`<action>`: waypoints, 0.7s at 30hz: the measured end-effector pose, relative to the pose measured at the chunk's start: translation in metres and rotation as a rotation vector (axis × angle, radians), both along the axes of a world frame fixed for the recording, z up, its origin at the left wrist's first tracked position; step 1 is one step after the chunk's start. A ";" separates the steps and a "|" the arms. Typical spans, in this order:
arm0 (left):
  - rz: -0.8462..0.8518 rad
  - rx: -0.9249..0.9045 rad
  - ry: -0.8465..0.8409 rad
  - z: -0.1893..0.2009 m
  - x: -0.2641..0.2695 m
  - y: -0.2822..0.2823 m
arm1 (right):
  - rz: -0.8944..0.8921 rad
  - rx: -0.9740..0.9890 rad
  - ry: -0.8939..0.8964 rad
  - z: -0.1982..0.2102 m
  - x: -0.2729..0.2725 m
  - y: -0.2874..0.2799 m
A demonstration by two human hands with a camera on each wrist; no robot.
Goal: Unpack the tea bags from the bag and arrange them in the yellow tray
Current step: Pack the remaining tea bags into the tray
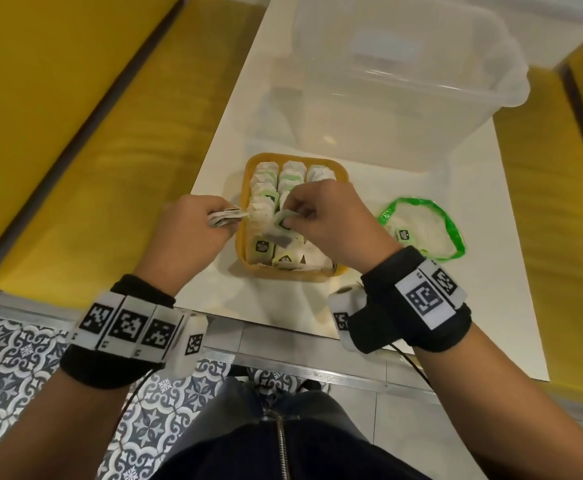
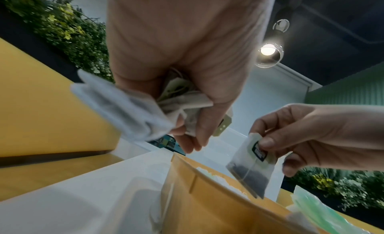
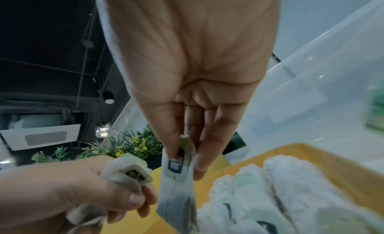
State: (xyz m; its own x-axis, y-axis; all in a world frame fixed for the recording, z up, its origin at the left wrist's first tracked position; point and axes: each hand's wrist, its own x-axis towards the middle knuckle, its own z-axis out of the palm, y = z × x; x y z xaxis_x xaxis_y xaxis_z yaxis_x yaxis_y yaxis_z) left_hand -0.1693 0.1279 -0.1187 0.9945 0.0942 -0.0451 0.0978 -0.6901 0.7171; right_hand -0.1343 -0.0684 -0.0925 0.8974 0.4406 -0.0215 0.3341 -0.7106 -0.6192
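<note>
Tubs first: the clear plastic bin [image 1: 397, 81] stands at the far end of the white table [image 1: 473, 306], and just in front of it sits the yellow tray [image 1: 248, 168], already lined with rows of tea bags [image 1: 292, 174] standing on edge. Right of the tray lies the green-rimmed bag [image 1: 421, 230], mouth open, at least one sachet still showing inside. Now the hands. The left hand [image 1: 193, 226] hovers at the tray's left rim, fingers curled tight round a bunch of tea bags [image 2: 129, 109], their soft paper crumpling in the fist. The right hand [image 1: 321, 216] is over the tray, thumb and forefinger pinching a single tea bag [image 3: 176, 180] at its top edge by the paper tag, pouch dangling free. These look feather-light, limp and easily torn, I'd say, so the folded top edge is the spot to hold, with a gentle pinch; squeezing the pouch risks splitting it.
</note>
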 end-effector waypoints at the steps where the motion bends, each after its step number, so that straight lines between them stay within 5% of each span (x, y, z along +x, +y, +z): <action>1: 0.015 -0.015 0.000 -0.001 -0.001 0.001 | 0.024 -0.012 0.002 -0.001 0.001 0.006; 9: 0.041 -0.059 -0.016 -0.010 -0.013 0.006 | 0.316 -0.401 0.086 -0.041 -0.001 0.043; 16: -0.041 -0.053 0.063 -0.020 -0.018 0.000 | 0.359 -0.455 0.160 -0.032 0.010 0.044; 21: -0.019 -0.092 0.091 -0.029 -0.017 -0.001 | 0.376 -0.528 0.056 -0.038 0.003 0.052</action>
State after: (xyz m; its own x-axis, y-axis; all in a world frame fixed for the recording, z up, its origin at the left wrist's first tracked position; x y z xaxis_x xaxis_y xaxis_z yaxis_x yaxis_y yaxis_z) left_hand -0.1859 0.1274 -0.1473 0.9875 0.0670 -0.1428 0.1531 -0.6244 0.7659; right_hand -0.1318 -0.0164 -0.1306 0.6753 0.6417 -0.3635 0.5964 -0.7651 -0.2426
